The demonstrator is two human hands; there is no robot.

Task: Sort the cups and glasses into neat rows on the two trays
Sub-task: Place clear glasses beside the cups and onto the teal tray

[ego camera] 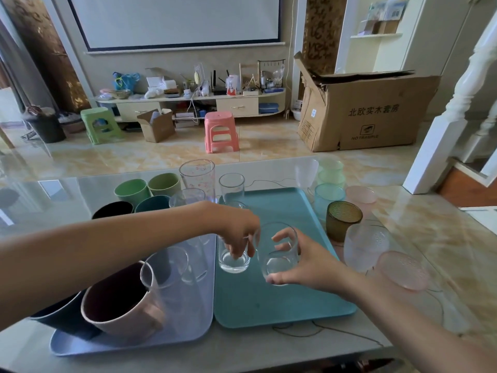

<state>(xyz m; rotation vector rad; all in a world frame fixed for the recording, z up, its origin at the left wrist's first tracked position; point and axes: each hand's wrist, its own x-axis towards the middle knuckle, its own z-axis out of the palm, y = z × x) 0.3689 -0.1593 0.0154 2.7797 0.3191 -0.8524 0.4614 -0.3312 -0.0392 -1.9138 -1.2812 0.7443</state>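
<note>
Two trays lie side by side: a pale lilac tray [129, 343] at the left and a teal tray [282, 305] at the right. My left hand [239, 232] reaches across and pinches the rim of a clear glass [233, 261] standing on the teal tray. My right hand [298, 261] grips a second clear glass [278, 254], tilted, just beside the first. The lilac tray carries a pink mug [121, 308], a dark blue cup [64, 319], green cups [131, 190], a black cup [113, 210] and several clear glasses.
Off the trays at the right stand an amber glass [343, 219], a frosted glass [365, 246], pink bowls [404, 270] and pale green cups [329, 197]. A tall clear glass [197, 179] stands at the back. The table's front edge runs along the bottom.
</note>
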